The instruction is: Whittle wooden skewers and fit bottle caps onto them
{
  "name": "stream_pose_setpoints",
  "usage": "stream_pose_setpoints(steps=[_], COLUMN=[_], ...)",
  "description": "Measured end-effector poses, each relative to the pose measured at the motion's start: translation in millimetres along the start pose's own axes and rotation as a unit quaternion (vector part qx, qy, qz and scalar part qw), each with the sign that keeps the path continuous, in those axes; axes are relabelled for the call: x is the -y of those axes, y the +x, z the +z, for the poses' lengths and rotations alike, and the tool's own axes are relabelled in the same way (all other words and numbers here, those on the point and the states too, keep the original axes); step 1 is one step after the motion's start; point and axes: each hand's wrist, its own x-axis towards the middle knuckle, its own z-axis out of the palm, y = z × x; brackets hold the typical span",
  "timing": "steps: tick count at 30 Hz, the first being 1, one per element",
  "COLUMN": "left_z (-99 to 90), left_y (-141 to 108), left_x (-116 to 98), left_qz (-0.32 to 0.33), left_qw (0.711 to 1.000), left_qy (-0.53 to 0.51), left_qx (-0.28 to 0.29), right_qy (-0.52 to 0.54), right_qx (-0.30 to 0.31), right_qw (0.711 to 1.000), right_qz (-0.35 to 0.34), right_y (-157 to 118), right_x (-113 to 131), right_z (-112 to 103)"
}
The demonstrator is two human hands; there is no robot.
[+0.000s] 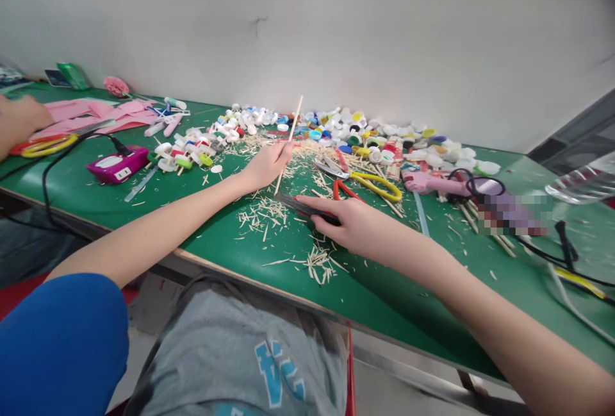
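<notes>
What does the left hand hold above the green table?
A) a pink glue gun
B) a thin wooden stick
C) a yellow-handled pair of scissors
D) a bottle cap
B: the left hand pinches a thin wooden stick that slants upward, while the scissors and glue gun lie on the table.

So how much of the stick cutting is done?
Done: cut bits litter the green table, and capped stick pieces lie left. In hand: left hand holds a thin stick upright, right hand presses a dark cutter. Left: the bottle-cap pile.
</notes>
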Motion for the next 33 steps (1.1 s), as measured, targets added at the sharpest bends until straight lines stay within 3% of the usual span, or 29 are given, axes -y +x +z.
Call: stream_pose_setpoints(steps=[5,11,19,33], left_z=[-0.4,0.2,-0.8,0.8], left_y=[-0.3,0.1,0.5,-0.7], left_x=[3.6,5.3,5.2,1.7], left_qz=[0.002,0.012,0.007,-0.001], left_qw=[1.0,1.0,1.0,1.0], left_qy=[0.0,0.003,0.0,0.0], left_qx=[-0.007,-0.013,-0.009,-0.004], right_qy=[0.018,0.017,-0.062,0.014], right_qx=[0.009,-0.038,-0.046,-0.038], right_qw=[1.0,0.999,0.996,0.998], right_qz=[-0.004,-0.033,-0.038,-0.043], right_y=[-0.3,0.5,2.8,4.5], right_x=[-7.8,-18.6,-10.8,-5.9], right_z=[0.9,4.3,9.0,4.1])
